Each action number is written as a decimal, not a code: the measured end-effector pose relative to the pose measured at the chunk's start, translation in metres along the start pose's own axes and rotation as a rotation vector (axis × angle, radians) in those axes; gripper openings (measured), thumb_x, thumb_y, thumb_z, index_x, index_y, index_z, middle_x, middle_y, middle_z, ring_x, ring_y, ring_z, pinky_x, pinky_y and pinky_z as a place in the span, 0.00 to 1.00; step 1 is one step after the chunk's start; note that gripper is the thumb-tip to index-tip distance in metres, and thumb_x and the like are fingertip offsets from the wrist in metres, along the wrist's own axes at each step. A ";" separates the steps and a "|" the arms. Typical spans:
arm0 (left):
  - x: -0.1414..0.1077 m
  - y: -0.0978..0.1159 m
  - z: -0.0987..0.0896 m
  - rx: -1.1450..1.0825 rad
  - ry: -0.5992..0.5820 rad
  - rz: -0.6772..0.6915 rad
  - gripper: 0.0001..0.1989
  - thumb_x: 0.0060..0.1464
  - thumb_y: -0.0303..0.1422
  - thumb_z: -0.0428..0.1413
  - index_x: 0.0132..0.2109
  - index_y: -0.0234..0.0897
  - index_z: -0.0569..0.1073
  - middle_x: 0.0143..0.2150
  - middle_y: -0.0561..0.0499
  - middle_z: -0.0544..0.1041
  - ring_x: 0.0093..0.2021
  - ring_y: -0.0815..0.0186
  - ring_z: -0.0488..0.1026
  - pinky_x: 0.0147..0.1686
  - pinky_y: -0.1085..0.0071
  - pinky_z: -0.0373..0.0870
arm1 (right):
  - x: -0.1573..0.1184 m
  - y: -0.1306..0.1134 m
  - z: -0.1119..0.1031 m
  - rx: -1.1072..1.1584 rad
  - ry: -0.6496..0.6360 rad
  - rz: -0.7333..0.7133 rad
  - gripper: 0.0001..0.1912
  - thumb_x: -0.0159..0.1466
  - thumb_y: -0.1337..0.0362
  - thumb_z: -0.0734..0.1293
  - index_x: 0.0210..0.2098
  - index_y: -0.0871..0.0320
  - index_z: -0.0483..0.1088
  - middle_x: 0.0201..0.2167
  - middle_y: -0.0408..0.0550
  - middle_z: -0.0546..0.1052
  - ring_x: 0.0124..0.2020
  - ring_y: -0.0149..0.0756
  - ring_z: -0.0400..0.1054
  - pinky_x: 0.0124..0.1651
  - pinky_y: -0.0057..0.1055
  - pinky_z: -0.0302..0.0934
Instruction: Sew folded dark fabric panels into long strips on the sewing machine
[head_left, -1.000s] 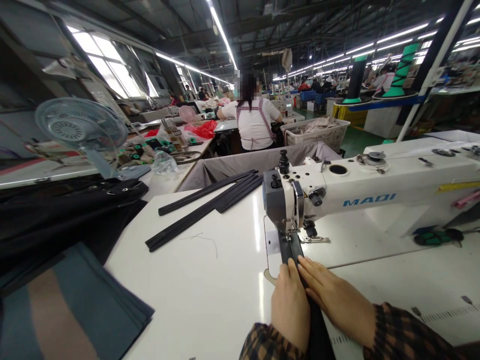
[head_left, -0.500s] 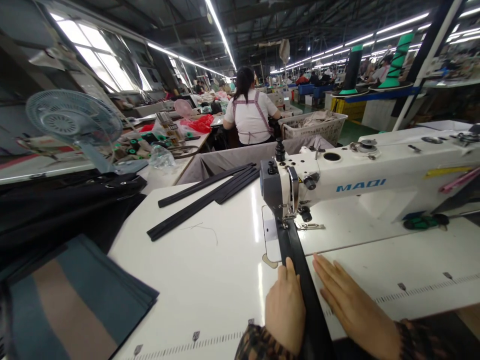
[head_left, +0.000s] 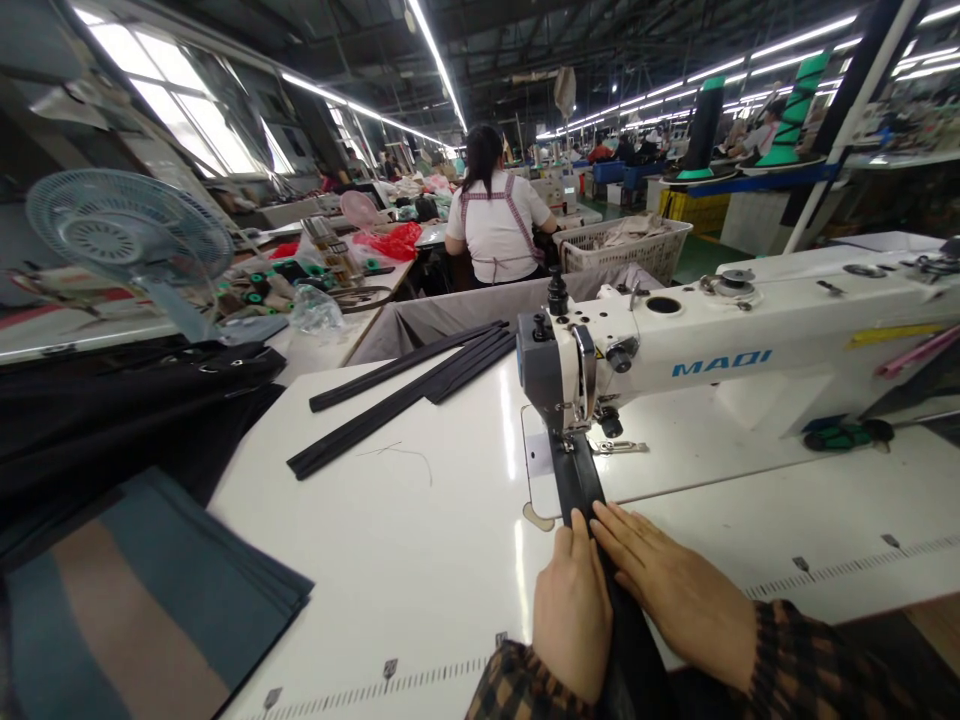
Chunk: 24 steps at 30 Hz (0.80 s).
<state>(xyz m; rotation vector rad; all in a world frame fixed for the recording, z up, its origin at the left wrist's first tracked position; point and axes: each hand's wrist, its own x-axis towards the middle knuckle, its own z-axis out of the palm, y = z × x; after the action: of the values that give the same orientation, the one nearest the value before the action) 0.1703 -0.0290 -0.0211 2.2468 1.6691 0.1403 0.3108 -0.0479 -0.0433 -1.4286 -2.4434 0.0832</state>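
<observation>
A long black fabric strip (head_left: 577,490) runs from under the presser foot of a white MAQI industrial sewing machine (head_left: 720,365) down toward me. My left hand (head_left: 574,620) presses against the strip's left edge. My right hand (head_left: 671,575) lies across from the other side, its fingertips on the strip. The strip's near end is hidden below my hands and sleeves. On the white machine table (head_left: 420,560), several shorter black strips (head_left: 409,395) lie in a loose stack to the left, beyond my hands.
Folded teal-and-tan fabric (head_left: 142,600) and a black fabric heap (head_left: 97,430) lie at the left. Beyond stand a fan (head_left: 127,235), a cluttered bench, a white basket (head_left: 622,250) and a seated co-worker (head_left: 495,225) at another station.
My right hand has moved left from lying flat on the table onto the strip. The view has shifted slightly, and the strip and machine look unmoved.
</observation>
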 end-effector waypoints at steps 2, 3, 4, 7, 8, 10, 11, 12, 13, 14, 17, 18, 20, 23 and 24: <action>0.000 0.000 0.000 -0.013 -0.012 0.002 0.23 0.56 0.24 0.37 0.59 0.28 0.53 0.52 0.39 0.64 0.42 0.61 0.71 0.40 0.68 0.68 | 0.002 0.001 -0.001 0.015 -0.003 -0.026 0.26 0.61 0.72 0.54 0.59 0.60 0.48 0.59 0.50 0.54 0.59 0.37 0.45 0.57 0.39 0.52; 0.001 0.000 -0.001 -0.012 -0.023 0.007 0.23 0.56 0.23 0.37 0.59 0.28 0.53 0.52 0.39 0.64 0.41 0.62 0.71 0.40 0.69 0.68 | 0.004 0.002 -0.001 0.024 0.000 -0.034 0.26 0.61 0.72 0.54 0.59 0.60 0.48 0.59 0.50 0.54 0.59 0.36 0.45 0.57 0.38 0.52; 0.001 0.001 -0.002 -0.006 -0.034 0.016 0.23 0.56 0.23 0.37 0.59 0.28 0.52 0.51 0.39 0.65 0.41 0.62 0.71 0.39 0.69 0.68 | 0.004 0.003 -0.001 0.034 0.001 -0.042 0.26 0.61 0.71 0.54 0.59 0.59 0.48 0.59 0.49 0.54 0.59 0.36 0.45 0.57 0.38 0.52; 0.003 0.003 -0.007 0.014 -0.060 0.044 0.24 0.55 0.24 0.38 0.59 0.27 0.52 0.49 0.39 0.66 0.38 0.62 0.71 0.38 0.69 0.68 | 0.006 0.007 -0.002 0.064 -0.006 -0.077 0.25 0.62 0.69 0.55 0.59 0.58 0.49 0.59 0.50 0.55 0.59 0.37 0.46 0.57 0.38 0.53; 0.003 0.004 -0.009 0.018 -0.066 0.046 0.24 0.55 0.24 0.38 0.59 0.27 0.52 0.48 0.39 0.66 0.37 0.62 0.72 0.37 0.69 0.68 | 0.006 0.008 -0.004 0.075 -0.015 -0.089 0.25 0.62 0.69 0.56 0.59 0.58 0.50 0.59 0.50 0.55 0.59 0.37 0.46 0.57 0.38 0.52; 0.003 0.007 -0.010 0.021 -0.079 0.039 0.24 0.55 0.24 0.38 0.59 0.27 0.52 0.47 0.39 0.67 0.37 0.61 0.72 0.37 0.68 0.68 | 0.006 0.009 -0.008 0.091 -0.041 -0.098 0.24 0.62 0.68 0.56 0.58 0.58 0.51 0.59 0.51 0.55 0.59 0.38 0.47 0.58 0.38 0.52; 0.003 0.008 -0.010 0.025 -0.087 0.030 0.24 0.54 0.24 0.38 0.59 0.26 0.52 0.46 0.40 0.67 0.36 0.61 0.72 0.37 0.68 0.68 | 0.005 0.010 -0.010 0.097 -0.056 -0.100 0.24 0.63 0.68 0.56 0.58 0.57 0.51 0.59 0.51 0.55 0.59 0.37 0.47 0.58 0.37 0.51; 0.003 0.009 -0.010 0.028 -0.097 0.022 0.24 0.54 0.23 0.37 0.59 0.26 0.52 0.46 0.40 0.67 0.36 0.61 0.72 0.36 0.67 0.69 | 0.004 0.010 -0.011 0.102 -0.071 -0.100 0.23 0.63 0.68 0.55 0.58 0.57 0.51 0.59 0.51 0.55 0.59 0.37 0.46 0.58 0.37 0.51; 0.002 0.010 -0.009 0.032 -0.105 0.015 0.25 0.54 0.22 0.37 0.59 0.26 0.52 0.46 0.40 0.67 0.36 0.61 0.72 0.36 0.67 0.69 | 0.003 0.010 -0.013 0.106 -0.084 -0.100 0.23 0.63 0.68 0.55 0.58 0.57 0.51 0.59 0.50 0.55 0.59 0.37 0.46 0.58 0.36 0.51; 0.002 0.011 -0.008 0.038 -0.113 0.011 0.25 0.53 0.22 0.38 0.59 0.27 0.52 0.45 0.40 0.67 0.36 0.61 0.72 0.36 0.67 0.69 | 0.002 0.010 -0.013 0.108 -0.094 -0.096 0.23 0.64 0.68 0.55 0.58 0.57 0.51 0.59 0.50 0.54 0.59 0.36 0.46 0.58 0.36 0.51; 0.001 0.013 -0.005 0.052 -0.113 0.003 0.26 0.52 0.21 0.38 0.59 0.27 0.51 0.46 0.40 0.67 0.37 0.60 0.72 0.35 0.67 0.69 | 0.000 0.009 -0.013 0.109 -0.097 -0.076 0.22 0.64 0.67 0.54 0.58 0.57 0.51 0.59 0.49 0.55 0.59 0.35 0.46 0.58 0.35 0.51; 0.001 0.014 -0.005 0.059 -0.111 0.000 0.26 0.52 0.21 0.38 0.60 0.27 0.51 0.46 0.40 0.67 0.36 0.60 0.72 0.34 0.67 0.69 | 0.000 0.008 -0.012 0.107 -0.092 -0.071 0.22 0.64 0.67 0.54 0.58 0.57 0.50 0.59 0.49 0.55 0.59 0.35 0.46 0.58 0.35 0.51; 0.001 0.014 -0.005 0.070 -0.119 -0.004 0.26 0.52 0.20 0.37 0.59 0.27 0.52 0.45 0.40 0.67 0.36 0.60 0.72 0.34 0.67 0.68 | 0.001 0.007 -0.013 0.104 -0.083 -0.071 0.22 0.64 0.67 0.54 0.58 0.57 0.51 0.59 0.49 0.55 0.59 0.35 0.46 0.58 0.34 0.51; 0.006 0.014 -0.006 0.064 -0.120 0.009 0.26 0.51 0.19 0.38 0.58 0.26 0.54 0.45 0.39 0.67 0.37 0.60 0.72 0.34 0.67 0.68 | 0.006 0.007 -0.016 0.103 -0.082 -0.067 0.23 0.64 0.67 0.54 0.58 0.57 0.50 0.59 0.48 0.55 0.59 0.35 0.47 0.58 0.33 0.51; 0.007 0.013 -0.006 0.054 -0.112 0.014 0.26 0.50 0.19 0.38 0.58 0.25 0.53 0.45 0.39 0.67 0.38 0.60 0.72 0.34 0.67 0.68 | 0.008 0.008 -0.017 0.104 -0.082 -0.059 0.23 0.64 0.67 0.54 0.59 0.57 0.50 0.58 0.48 0.56 0.59 0.35 0.47 0.58 0.33 0.51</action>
<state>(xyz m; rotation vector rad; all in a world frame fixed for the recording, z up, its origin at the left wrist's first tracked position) 0.1831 -0.0242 -0.0125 2.2613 1.6168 -0.0267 0.3186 -0.0393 -0.0271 -1.3322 -2.5045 0.2569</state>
